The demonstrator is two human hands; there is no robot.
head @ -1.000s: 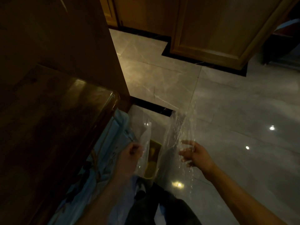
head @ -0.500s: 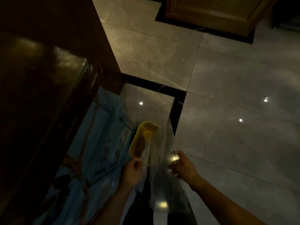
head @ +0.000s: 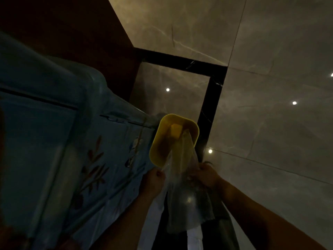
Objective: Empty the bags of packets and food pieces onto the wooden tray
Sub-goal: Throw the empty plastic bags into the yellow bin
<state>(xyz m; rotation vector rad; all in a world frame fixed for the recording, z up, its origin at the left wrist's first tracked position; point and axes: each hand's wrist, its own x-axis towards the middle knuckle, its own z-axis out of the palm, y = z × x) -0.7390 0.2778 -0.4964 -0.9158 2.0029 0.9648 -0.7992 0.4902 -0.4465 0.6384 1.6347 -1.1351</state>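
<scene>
Yellow plastic bin [head: 163,141]: bright yellow rim, duller mustard inside, with one paler yellow block [head: 175,130] in it. Plastic bag [head: 185,186]: clear and colourless, tinted yellow where it lay across the bin, with white glints of reflected light. Cloth [head: 100,159]: light blue, printed with brown leafy sprigs and a few dark blue motifs. Floor tiles [head: 270,87]: glossy grey-beige, marbled with faint pale veins, dotted with small white light reflections. Inlaid floor border [head: 207,91]: black. Wooden panel [head: 81,29]: dark reddish brown.

Very dim, soft blur, spot glints on glossy floor [head: 270,123], wide-angle warp
</scene>
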